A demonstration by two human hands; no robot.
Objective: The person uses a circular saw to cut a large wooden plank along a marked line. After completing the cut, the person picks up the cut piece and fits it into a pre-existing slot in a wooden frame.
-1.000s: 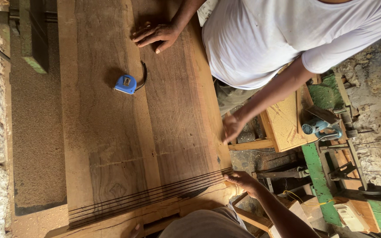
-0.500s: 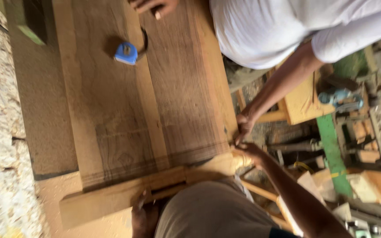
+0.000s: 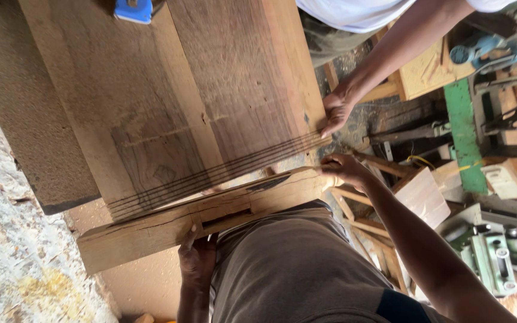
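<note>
Hands: left (image 3: 197,258), right (image 3: 343,169) grip rough beam (image 3: 210,216).

My left hand (image 3: 197,261) sits low and near, by my waist, wrist straight, knuckles toward the camera, fingers curled upward in a closed grip with the tips hidden. My right arm reaches out from the lower right, bent at the elbow, forearm bare. The right hand (image 3: 343,169) is further out, fingers bent and pinched together, thumb tucked beside them.
</note>
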